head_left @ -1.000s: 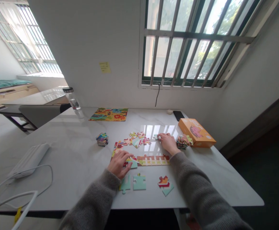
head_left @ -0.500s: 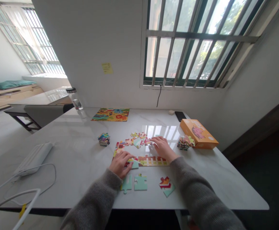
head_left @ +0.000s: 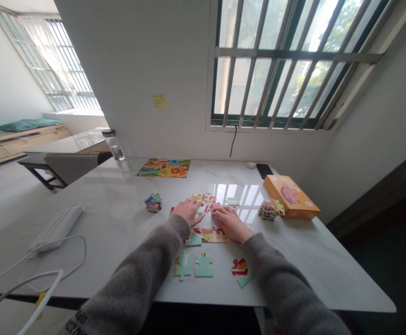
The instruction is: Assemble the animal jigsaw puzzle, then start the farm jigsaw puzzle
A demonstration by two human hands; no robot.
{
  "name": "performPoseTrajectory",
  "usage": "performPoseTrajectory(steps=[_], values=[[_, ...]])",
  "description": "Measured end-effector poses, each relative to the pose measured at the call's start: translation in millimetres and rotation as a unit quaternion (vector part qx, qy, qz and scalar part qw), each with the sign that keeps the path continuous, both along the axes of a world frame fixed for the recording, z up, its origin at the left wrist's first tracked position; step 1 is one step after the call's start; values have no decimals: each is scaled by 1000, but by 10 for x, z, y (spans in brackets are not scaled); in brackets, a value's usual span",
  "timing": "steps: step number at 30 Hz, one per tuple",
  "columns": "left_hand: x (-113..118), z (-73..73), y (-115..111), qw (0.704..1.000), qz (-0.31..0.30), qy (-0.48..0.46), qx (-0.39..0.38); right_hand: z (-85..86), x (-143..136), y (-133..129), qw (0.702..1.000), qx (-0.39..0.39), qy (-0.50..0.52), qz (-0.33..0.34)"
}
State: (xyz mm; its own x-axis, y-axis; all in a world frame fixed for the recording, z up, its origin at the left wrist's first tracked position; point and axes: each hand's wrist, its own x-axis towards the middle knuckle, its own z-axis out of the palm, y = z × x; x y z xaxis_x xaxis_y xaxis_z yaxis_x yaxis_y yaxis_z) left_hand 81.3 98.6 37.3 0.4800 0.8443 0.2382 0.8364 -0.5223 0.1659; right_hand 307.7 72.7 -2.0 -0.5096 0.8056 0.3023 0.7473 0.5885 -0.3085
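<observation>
Over the upper left of a partly joined puzzle is my left hand [head_left: 188, 211], fingers spread and pointing right, close to a pale green piece [head_left: 200, 209]. My right hand [head_left: 231, 223] lies to its right, fingers apart, with the tips at red and white pieces [head_left: 213, 206]. A strip of joined pieces [head_left: 214, 234] runs below both hands, partly covered by the right one. Nearer the front edge sit green pieces [head_left: 204, 266] and a red and orange cluster [head_left: 239, 266]. Another green piece [head_left: 233, 201] lies beyond my right hand.
Stacks of pieces stand at left [head_left: 153, 203] and right [head_left: 269, 210]. An orange box [head_left: 290, 196], a black phone [head_left: 265, 170], a picture sheet [head_left: 164, 167], a bottle [head_left: 114, 145] and a white power strip [head_left: 56, 227] with cables also rest on the white table [head_left: 112, 260].
My left hand has moved up and right from the lower left of the puzzle to the upper pieces. My right hand has shifted slightly down and left. The camera view has shifted a little.
</observation>
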Motion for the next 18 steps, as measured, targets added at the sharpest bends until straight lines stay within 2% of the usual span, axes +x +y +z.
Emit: performPoseTrajectory(steps=[5, 12, 18], values=[[148, -97, 136, 998, 15, 52, -39, -1, 11, -10, 1000, -1, 6, 2], [204, -221, 179, 997, 34, 23, -63, -13, 31, -6, 1000, 5, 16, -1], [146, -247, 170, 998, -22, 17, -61, 4, 80, 37, 999, 7, 50, -10]])
